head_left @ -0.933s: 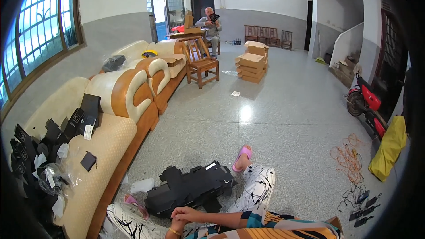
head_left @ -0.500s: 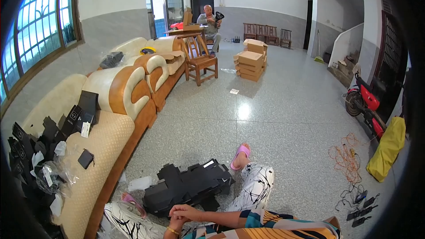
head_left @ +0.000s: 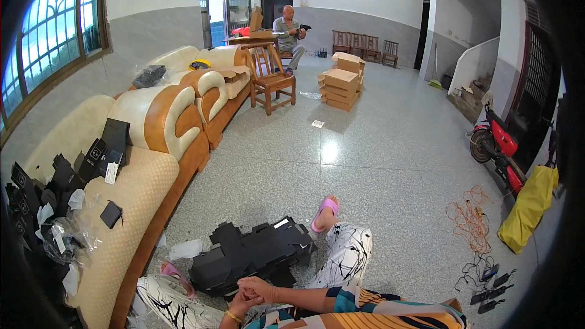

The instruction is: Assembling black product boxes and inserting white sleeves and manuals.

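At the lower middle my right hand meets my left hand, fingers bent and pressed together. Whether anything is between them is hidden. A gold-coloured bracelet circles my left wrist. Just beyond the hands, on the floor between my feet, lies a pile of flat black cardboard pieces, some with folded flaps. My hands are close to its near edge; I cannot tell whether they touch it. A white plastic piece lies left of the pile.
On the sofa at left are black boxes, clear plastic wrapping and a small black pouch. Brown cartons and a wooden chair stand farther off. Cables lie at right. Another person sits at the back.
My hands have loosened from a tighter clasp, their fingertips now together. The seated person's black object is lower than before. The whole view has shifted slightly; the black pile looks the same.
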Tool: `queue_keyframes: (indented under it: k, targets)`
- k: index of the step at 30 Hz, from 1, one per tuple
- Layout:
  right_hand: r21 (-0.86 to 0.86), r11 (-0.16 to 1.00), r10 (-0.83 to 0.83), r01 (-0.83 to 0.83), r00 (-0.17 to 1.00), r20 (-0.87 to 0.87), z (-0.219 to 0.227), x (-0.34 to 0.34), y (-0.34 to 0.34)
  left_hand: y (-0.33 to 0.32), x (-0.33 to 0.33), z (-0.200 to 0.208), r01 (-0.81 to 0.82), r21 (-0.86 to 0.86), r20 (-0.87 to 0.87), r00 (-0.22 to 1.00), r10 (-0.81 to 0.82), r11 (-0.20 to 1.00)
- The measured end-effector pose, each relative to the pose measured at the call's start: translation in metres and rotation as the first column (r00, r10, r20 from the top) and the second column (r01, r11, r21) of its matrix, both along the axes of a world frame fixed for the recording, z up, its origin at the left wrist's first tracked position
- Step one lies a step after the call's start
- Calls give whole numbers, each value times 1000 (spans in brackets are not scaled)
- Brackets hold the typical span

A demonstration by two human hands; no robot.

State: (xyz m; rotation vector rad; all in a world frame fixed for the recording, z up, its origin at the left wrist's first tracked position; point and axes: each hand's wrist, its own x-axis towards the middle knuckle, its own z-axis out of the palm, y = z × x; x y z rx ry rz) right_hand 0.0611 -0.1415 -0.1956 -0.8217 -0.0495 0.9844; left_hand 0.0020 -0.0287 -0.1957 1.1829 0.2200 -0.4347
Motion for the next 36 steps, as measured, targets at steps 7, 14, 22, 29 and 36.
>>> queue_keyframes:
  k: [7,14,22,29,36]
  targets:
    - [-83,992,88,-91,995,-43,26,-3,-6,10,2,-27,129,-41,-8,991,-130,991]
    - [-388,920,229,-57,882,412,14,-8,2,13,2,-63,71,124,225,969,-98,990]
    - [-347,928,318,-140,782,536,7,-6,2,22,10,-49,48,265,321,938,-135,963]
    - [-250,923,384,-294,760,524,8,-5,3,23,27,-37,16,294,382,915,-133,956]
    - [-217,928,373,-304,764,526,-17,-2,10,19,41,-32,-13,302,434,892,-126,953]
